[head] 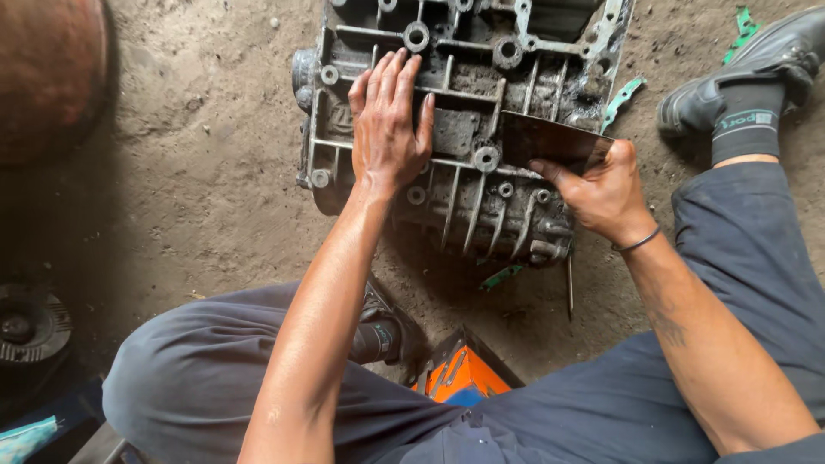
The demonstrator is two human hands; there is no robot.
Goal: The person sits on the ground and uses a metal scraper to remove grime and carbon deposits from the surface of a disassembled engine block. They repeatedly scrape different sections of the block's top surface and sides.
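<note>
Dirt floor (206,198) all around, with a round dark metal part (30,331) off to the left. Left hand (388,129) lies flat, fingers spread, on the grimy ribbed engine casing (481,198) between my knees. Right hand (606,193) pinches a dark flat scraper blade (550,142) against the casing's middle rib. Shoe (739,77) sits far right.

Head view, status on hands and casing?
Left hand flat on casing. Right hand holds dark blade against it. Nothing in the way.
</note>
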